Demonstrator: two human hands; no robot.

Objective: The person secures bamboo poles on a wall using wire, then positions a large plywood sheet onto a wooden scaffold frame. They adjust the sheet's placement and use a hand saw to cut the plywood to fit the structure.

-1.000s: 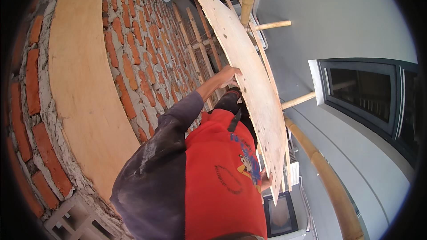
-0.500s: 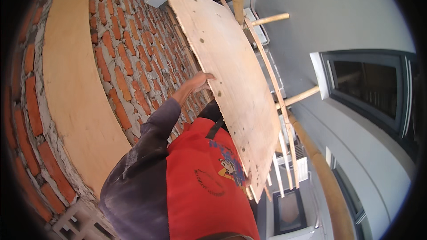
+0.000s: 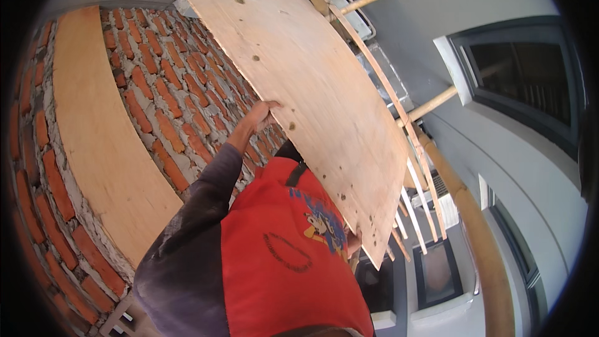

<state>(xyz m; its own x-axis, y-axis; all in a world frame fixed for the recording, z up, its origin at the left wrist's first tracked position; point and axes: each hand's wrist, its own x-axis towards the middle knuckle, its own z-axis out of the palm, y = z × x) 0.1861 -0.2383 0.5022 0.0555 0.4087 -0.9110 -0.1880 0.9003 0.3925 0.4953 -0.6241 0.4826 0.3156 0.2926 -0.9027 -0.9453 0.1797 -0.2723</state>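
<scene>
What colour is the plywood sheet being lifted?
Pale tan plywood sheet with small dark holes, seen in the head view.

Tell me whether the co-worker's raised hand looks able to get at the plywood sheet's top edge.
Probably not as things stand. The co-worker's raised hand rests about midway along the left edge of the plywood sheet, the arm looks nearly straight, and the top edge lies well beyond it. Nothing blocks the way; reach seems the limit.
</scene>
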